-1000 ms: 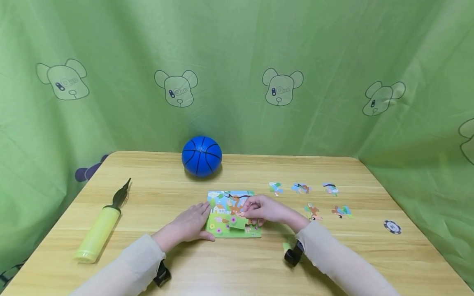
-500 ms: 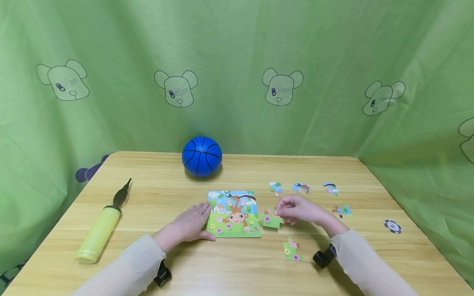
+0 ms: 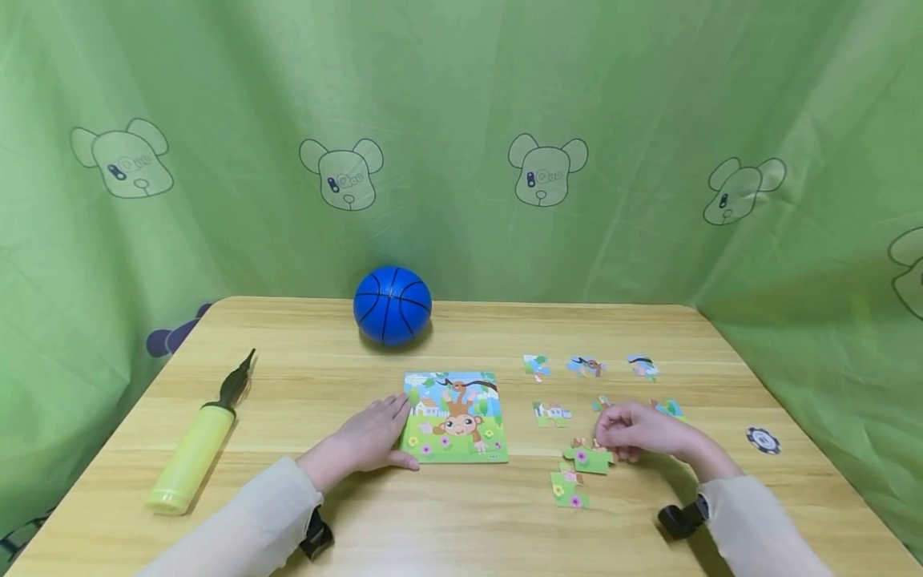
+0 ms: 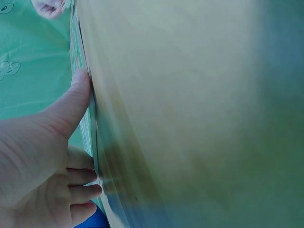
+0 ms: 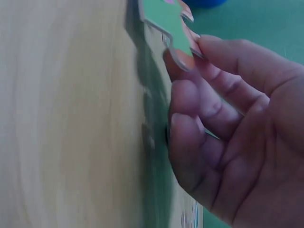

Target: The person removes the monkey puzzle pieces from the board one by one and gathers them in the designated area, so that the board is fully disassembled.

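Observation:
A monkey puzzle board (image 3: 454,417) lies flat at the middle of the wooden table (image 3: 303,393). My left hand (image 3: 371,437) rests flat against the board's left edge, fingers straight, and the left wrist view shows its thumb (image 4: 71,102) along that edge. My right hand (image 3: 634,433) is to the board's right and pinches a green puzzle piece (image 3: 590,458) just above the table; the piece (image 5: 168,23) shows between thumb and fingers in the right wrist view. Another green piece (image 3: 568,489) lies just in front of it.
Loose puzzle pieces lie right of the board: one with a house (image 3: 551,413) and three in a back row (image 3: 587,367). A blue ball (image 3: 392,304) sits at the back, a yellow pump (image 3: 195,449) at left, a black chip (image 3: 763,440) at right.
My right hand lifted a green piece off the board and carried it right and toward me, down to the loose pieces. The left hand stayed put.

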